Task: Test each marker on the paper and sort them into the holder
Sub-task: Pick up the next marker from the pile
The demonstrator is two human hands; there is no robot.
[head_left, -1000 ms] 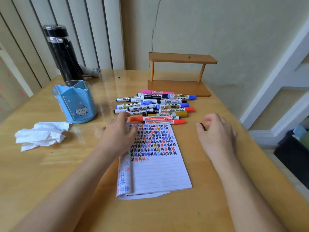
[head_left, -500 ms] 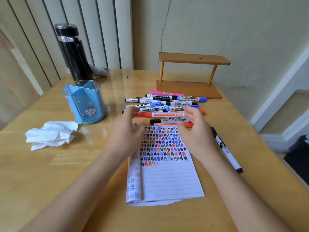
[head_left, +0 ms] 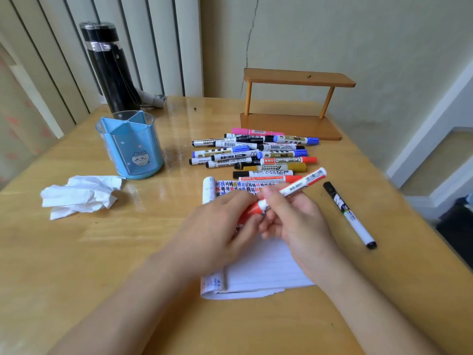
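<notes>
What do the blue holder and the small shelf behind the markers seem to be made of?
Blue holder: probably plastic, glossy, with a see-through rim. Small shelf: wood or brown plastic, smooth; no grain is visible, so I cannot tell.

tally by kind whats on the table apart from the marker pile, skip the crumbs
markers: 2, the red marker held over the notepad, the black marker lying to its right
holder: 1
flask: 1
tissue: 1
notepad: 1
wooden shelf: 1
grey object behind the flask: 1
total: 8
</notes>
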